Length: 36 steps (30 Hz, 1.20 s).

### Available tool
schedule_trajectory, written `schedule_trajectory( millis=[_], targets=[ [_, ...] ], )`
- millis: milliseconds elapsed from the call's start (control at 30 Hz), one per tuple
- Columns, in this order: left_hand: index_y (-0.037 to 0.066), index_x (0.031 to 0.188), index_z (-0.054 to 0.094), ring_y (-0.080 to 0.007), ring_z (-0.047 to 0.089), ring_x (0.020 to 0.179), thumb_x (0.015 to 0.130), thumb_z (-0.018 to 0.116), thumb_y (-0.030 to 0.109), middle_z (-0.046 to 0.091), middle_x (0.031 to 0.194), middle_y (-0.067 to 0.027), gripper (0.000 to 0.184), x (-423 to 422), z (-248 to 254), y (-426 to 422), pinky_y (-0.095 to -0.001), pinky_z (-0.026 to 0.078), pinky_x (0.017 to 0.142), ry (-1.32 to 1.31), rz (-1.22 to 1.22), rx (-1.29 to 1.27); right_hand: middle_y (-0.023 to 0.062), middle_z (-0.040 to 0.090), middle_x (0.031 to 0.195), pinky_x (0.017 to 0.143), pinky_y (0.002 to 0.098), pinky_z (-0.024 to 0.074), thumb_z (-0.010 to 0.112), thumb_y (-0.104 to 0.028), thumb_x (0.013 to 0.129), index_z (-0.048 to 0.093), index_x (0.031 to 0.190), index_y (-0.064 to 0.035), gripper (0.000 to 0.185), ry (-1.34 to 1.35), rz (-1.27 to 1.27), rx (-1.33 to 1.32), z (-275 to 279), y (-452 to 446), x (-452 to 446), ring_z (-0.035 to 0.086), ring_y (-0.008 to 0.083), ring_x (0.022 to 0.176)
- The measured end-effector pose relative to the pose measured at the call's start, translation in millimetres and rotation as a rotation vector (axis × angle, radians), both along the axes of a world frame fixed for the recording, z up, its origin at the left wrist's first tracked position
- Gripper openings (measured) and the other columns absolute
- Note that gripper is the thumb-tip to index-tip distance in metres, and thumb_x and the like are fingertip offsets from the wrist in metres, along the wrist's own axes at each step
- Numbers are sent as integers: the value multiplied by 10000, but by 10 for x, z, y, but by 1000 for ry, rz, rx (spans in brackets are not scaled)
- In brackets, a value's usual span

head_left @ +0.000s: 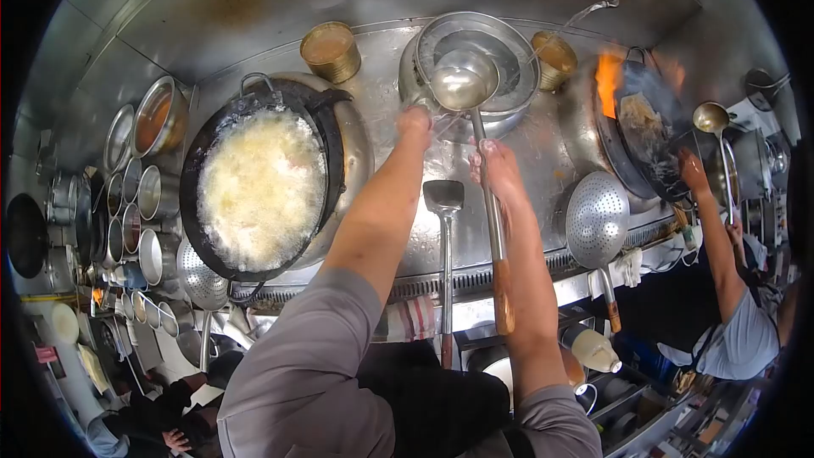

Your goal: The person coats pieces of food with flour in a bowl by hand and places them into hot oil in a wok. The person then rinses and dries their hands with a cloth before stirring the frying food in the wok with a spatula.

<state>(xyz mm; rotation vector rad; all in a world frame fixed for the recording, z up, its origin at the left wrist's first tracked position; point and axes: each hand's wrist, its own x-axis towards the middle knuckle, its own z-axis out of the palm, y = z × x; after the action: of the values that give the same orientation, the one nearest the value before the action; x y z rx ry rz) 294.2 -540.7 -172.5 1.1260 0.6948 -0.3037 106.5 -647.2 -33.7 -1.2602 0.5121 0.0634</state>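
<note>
My right hand (502,171) is closed around the metal part of a long-handled ladle (465,80). The ladle's bowl is over a metal pot of water (414,68), and its wooden handle end points back toward me. My left hand (415,124) is closed beside the pot's near-left side, close to the ladle bowl; its fingertips and anything in them are hard to see. Between my forearms lies a wok spatula (444,197) on the steel counter. To the left, a wok (193,203) is full of pale, foaming, bubbling oil.
Two tins (331,51) (555,59) stand behind the counter. At right, a co-worker's hand (693,171) is at a smoking wok (653,131) with flames beside it. A perforated skimmer (598,219) rests nearby. Several metal containers (157,192) line the left side.
</note>
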Motion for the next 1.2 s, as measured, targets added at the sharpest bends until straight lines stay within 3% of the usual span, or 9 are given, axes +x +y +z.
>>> schedule_trajectory(
  millis=[133,333,433,633,733,800,900,1033,1200],
  targets=[
    [65,879,629,-185,608,649,920,539,97,608,761,-84,104,85,-341,111,-378,440,453,48,5,56,-21,501,711,517,266,380,459,-242,1061,570,1161,5,289,-41,37,-156,-48,74,-115,419,72,575],
    [0,1003,689,-333,698,890,939,561,169,728,988,-178,221,51,-516,176,-455,514,821,-229,-207,749,351,652,929,761,562,504,491,-217,990,559,1071,81,315,-158,-95,-1097,-117,-70,121,654,518,878],
    [23,982,651,-209,661,814,948,557,86,670,850,-98,118,-127,-331,251,-340,522,762,-341,-429,726,361,657,926,792,596,478,470,-256,1008,578,1033,60,335,-22,-145,-1210,-203,-310,375,613,570,929],
    [16,1120,597,-212,664,801,978,651,347,670,967,-115,365,-700,-258,-231,-338,561,695,-607,-321,393,285,703,901,646,489,527,502,-239,1007,629,1041,60,327,19,-30,-877,-815,-748,702,692,435,784],
    [23,1104,616,-203,655,704,969,586,580,654,933,-120,574,-1233,812,-46,-344,566,603,-213,-632,94,120,675,786,560,353,487,481,-260,1038,663,1049,0,317,31,-119,65,-982,-638,625,623,230,630],
    [14,1135,586,-194,638,621,944,499,706,629,874,-114,722,-1513,1159,135,-341,568,562,-118,-1012,94,48,619,750,544,305,452,470,-282,1050,667,1043,-22,326,-39,-200,21,-855,-349,486,543,145,601],
    [25,1196,432,-138,560,504,984,589,536,534,699,-31,575,-2228,1859,282,-302,500,454,-39,-990,-72,19,598,737,530,284,430,479,-313,1054,669,1035,-27,344,-141,-265,-22,-757,-71,316,512,112,592],
    [45,1121,416,-107,493,479,1024,582,316,498,676,-15,332,-2514,1638,389,-290,450,420,-246,-923,91,23,604,754,515,280,417,519,-352,1045,647,999,-26,353,-159,-306,-79,-425,58,-45,510,107,596],
    [9,1132,415,-128,514,489,1027,562,245,520,662,-52,298,-2844,1729,653,-312,451,420,-243,-1005,270,0,525,759,602,306,455,545,-296,1035,599,1019,-99,204,-25,-473,93,-1478,-627,-193,520,129,669]
  ],
)
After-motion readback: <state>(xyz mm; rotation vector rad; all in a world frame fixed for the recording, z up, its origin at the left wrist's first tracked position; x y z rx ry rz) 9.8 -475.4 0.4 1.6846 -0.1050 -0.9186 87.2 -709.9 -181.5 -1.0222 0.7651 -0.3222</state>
